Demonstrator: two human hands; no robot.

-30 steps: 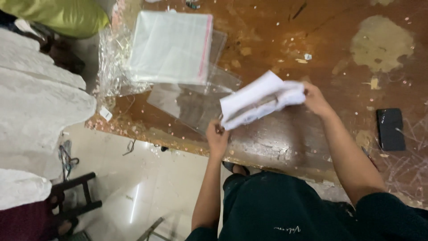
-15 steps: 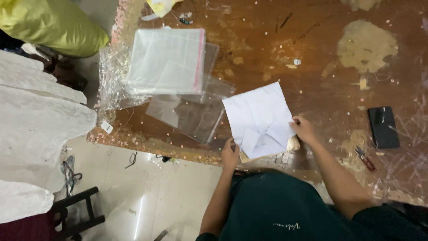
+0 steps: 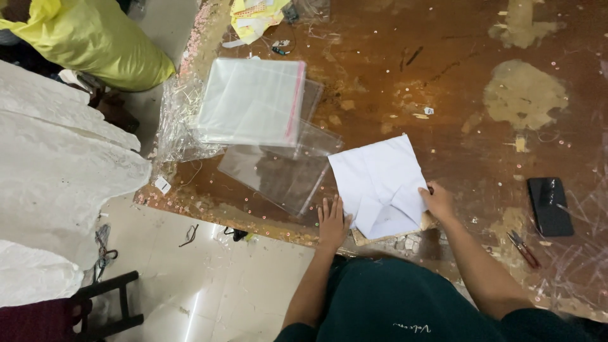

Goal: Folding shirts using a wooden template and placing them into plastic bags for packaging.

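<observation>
Left hand: left hand (image 3: 331, 221) lies flat, fingers spread, palm down at the near left edge of the white folded cloth (image 3: 382, 187), pressing on it and the table
Right hand: right hand (image 3: 437, 201) rests on the cloth's right edge with fingers curled over it; whether it pinches the fabric or only presses, I cannot tell
Cloth: between the two hands, flat on the worn wooden table (image 3: 456, 82), one corner pointing away from the person, a fold showing near the right hand
Step in hand: looks like smoothing and squaring the folded piece
Next move calls for: probably keeping the fold flat while lifting; the clear bag (image 3: 278, 171) just left of and beyond the left hand is the nearest sleeve
Beyond the left hand: stack of clear bags (image 3: 253, 101) with a red strip edge
Right of the right hand: small snips (image 3: 522, 248), then a dark phone (image 3: 550, 206), both well apart from the cloth
</observation>
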